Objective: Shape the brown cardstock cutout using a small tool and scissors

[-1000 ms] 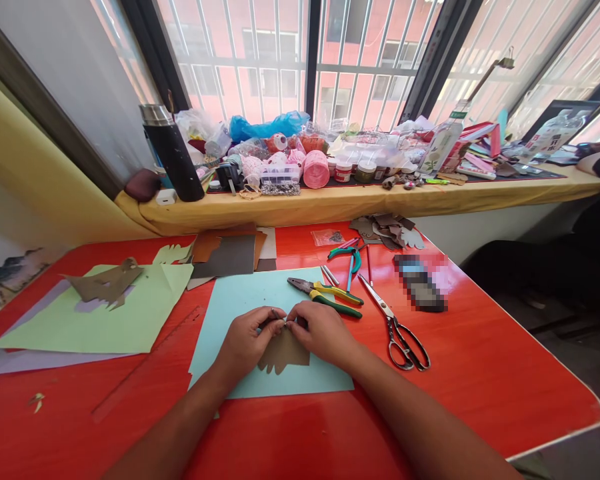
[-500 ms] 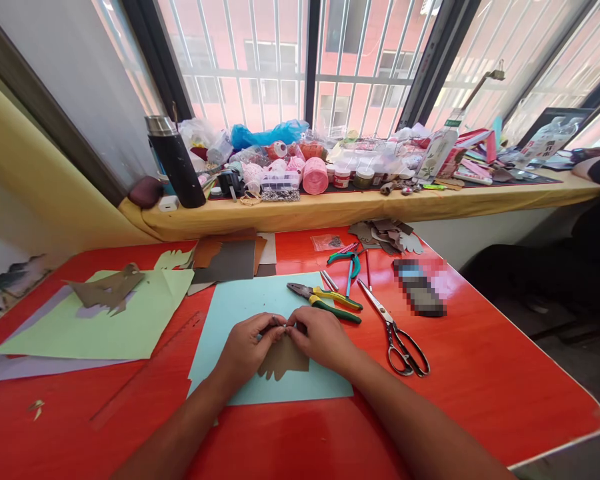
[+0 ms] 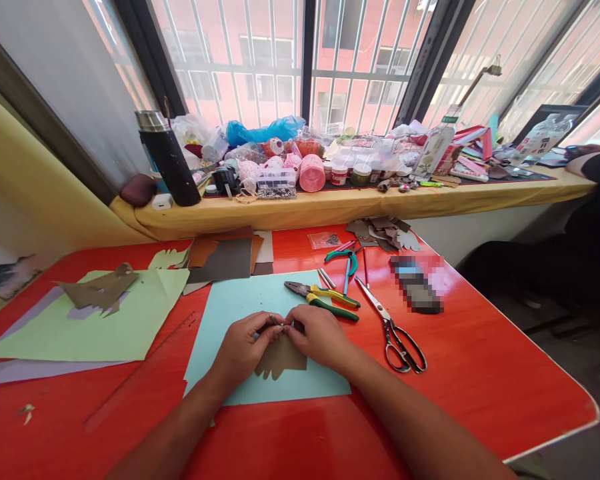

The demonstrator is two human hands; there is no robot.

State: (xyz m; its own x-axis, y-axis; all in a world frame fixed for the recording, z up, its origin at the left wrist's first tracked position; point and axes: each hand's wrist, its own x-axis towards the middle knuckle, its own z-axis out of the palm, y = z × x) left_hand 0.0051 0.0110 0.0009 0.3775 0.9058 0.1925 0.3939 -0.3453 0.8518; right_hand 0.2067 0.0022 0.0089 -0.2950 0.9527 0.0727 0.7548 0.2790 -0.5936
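Observation:
My left hand (image 3: 250, 343) and my right hand (image 3: 315, 331) meet over a light blue sheet (image 3: 230, 300), fingertips pinched together. Between them is something small that I cannot make out. A brown cut piece (image 3: 287, 359) with a scalloped lower edge lies just below the fingertips, its upper part hidden by my hands. Pliers (image 3: 325, 297) with yellow and green handles rest just beyond my right hand. Large scissors (image 3: 393, 330) lie open-bladed or nearly closed, I cannot tell which, farther right.
Green sheet (image 3: 150, 327) with a brown scrap (image 3: 97, 288) at left, near a clear ruler (image 3: 140, 367). Brown and grey sheets (image 3: 225, 259) and scraps (image 3: 383, 233) lie at the back. Teal pliers (image 3: 347, 257) and a blurred dark object (image 3: 417, 287) are to the right. A black flask (image 3: 170, 160) stands on the sill.
The view has shifted slightly, so everything sits a little farther left. Both hands keep the same pinched pose over the brown piece.

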